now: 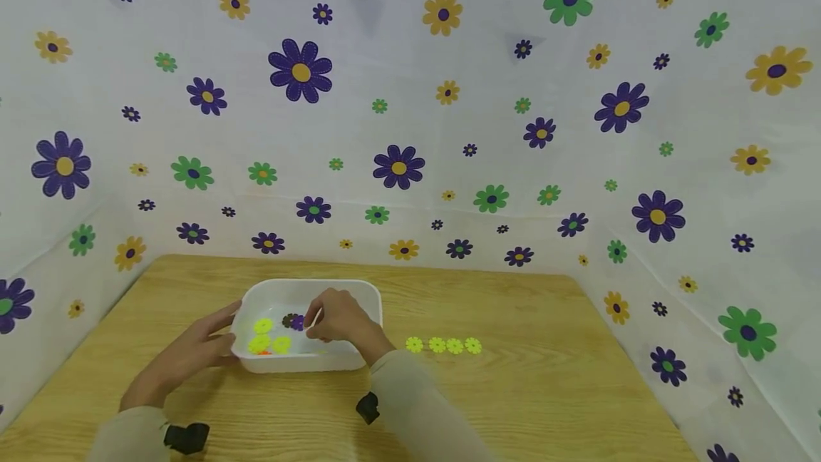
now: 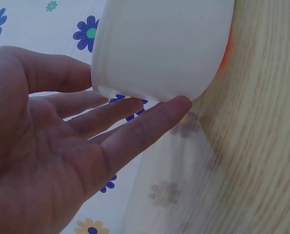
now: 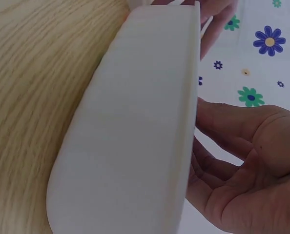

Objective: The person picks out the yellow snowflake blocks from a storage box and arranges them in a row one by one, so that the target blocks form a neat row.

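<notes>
A white plastic tray (image 1: 308, 362) stands on the table, holding neon-yellow flower-shaped pieces (image 1: 259, 344), a brown one (image 1: 288, 321), a purple one (image 1: 298, 322) and a bit of orange (image 1: 264, 353). My left hand (image 1: 192, 355) is at the tray's left end; in the left wrist view its straight fingers (image 2: 135, 131) touch the white wall. Inside the tray, my right hand (image 1: 340, 316) has curled fingers, with thumb and forefinger close beside the purple piece. In the right wrist view the tray wall hides those fingertips, so I cannot tell whether they pinch anything.
To the right of the tray, several neon-yellow flower pieces (image 1: 455, 346) lie in a row on the wood-grain table (image 1: 545, 391). A white flower-printed cloth (image 1: 410, 127) surrounds the table at the back and both sides. Black straps (image 1: 187, 438) sit at both wrists.
</notes>
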`<control>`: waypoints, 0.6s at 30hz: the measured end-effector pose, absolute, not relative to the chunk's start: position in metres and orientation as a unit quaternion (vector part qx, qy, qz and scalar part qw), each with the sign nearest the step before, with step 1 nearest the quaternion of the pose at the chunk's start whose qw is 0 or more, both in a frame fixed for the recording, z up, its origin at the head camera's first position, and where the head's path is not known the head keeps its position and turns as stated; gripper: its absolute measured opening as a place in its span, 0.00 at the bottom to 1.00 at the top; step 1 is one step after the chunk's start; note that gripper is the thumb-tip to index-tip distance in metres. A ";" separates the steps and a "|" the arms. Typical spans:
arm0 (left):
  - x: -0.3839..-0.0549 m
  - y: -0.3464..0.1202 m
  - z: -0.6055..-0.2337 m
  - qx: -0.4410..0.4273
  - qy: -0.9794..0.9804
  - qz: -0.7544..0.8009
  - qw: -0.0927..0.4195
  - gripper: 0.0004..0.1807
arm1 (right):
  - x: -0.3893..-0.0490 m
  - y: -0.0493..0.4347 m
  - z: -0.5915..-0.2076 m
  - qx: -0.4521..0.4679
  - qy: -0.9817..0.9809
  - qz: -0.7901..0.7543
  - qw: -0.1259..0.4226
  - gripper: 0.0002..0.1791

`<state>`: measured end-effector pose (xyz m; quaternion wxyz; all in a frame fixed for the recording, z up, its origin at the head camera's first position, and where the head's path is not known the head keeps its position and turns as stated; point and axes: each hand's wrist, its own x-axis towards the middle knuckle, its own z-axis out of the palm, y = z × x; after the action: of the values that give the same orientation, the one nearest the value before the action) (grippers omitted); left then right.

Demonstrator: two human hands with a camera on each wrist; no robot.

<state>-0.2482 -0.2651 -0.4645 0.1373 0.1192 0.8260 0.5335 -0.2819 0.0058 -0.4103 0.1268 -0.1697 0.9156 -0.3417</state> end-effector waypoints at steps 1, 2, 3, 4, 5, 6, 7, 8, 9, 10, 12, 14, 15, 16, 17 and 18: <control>-0.248 -0.265 -0.465 0.115 0.826 0.533 0.138 0.40 | -0.283 0.001 -0.413 -0.170 0.918 -0.335 0.125 0.02; -0.248 -0.265 -0.465 0.115 0.827 0.532 0.138 0.40 | -0.284 -0.004 -0.416 -0.171 0.920 -0.331 0.123 0.02; -0.248 -0.266 -0.465 0.118 0.828 0.531 0.138 0.40 | -0.284 -0.008 -0.419 -0.172 0.921 -0.327 0.122 0.03; -0.248 -0.266 -0.465 0.118 0.829 0.530 0.138 0.40 | -0.285 -0.012 -0.422 -0.174 0.924 -0.320 0.118 0.03; -0.249 -0.266 -0.465 0.115 0.829 0.529 0.138 0.40 | -0.286 -0.016 -0.424 -0.175 0.928 -0.309 0.113 0.03; -0.249 -0.266 -0.465 0.117 0.829 0.530 0.137 0.40 | -0.288 -0.019 -0.426 -0.177 0.932 -0.297 0.108 0.03; -0.250 -0.266 -0.465 0.121 0.828 0.530 0.137 0.40 | -0.289 -0.022 -0.428 -0.178 0.936 -0.286 0.105 0.04; -0.251 -0.266 -0.465 0.122 0.827 0.531 0.138 0.40 | -0.290 -0.025 -0.430 -0.178 0.939 -0.277 0.100 0.04; -0.251 -0.265 -0.465 0.122 0.826 0.532 0.139 0.40 | -0.291 -0.027 -0.432 -0.176 0.942 -0.267 0.097 0.04; -0.252 -0.265 -0.465 0.121 0.826 0.532 0.139 0.40 | -0.292 -0.028 -0.433 -0.173 0.945 -0.260 0.094 0.05; -0.252 -0.264 -0.465 0.119 0.825 0.533 0.142 0.39 | -0.293 -0.031 -0.436 -0.168 0.947 -0.257 0.097 0.05; -0.251 -0.264 -0.465 0.116 0.827 0.531 0.144 0.39 | -0.293 -0.033 -0.438 -0.163 0.947 -0.259 0.100 0.06; -0.251 -0.264 -0.465 0.118 0.828 0.529 0.144 0.39 | -0.293 -0.033 -0.439 -0.160 0.947 -0.261 0.102 0.07; -0.251 -0.264 -0.465 0.120 0.830 0.526 0.144 0.39 | -0.293 -0.034 -0.439 -0.157 0.946 -0.264 0.105 0.07; -0.251 -0.265 -0.465 0.120 0.830 0.525 0.144 0.38 | -0.293 -0.034 -0.440 -0.157 0.946 -0.263 0.105 0.08; -0.251 -0.264 -0.465 0.118 0.831 0.524 0.144 0.39 | -0.293 -0.035 -0.441 -0.154 0.946 -0.264 0.106 0.08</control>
<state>-0.2507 -0.2644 -0.4650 0.1444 0.1179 0.8309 0.5243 -0.2927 -0.0345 -0.4409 0.1059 -0.1537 0.9462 -0.2645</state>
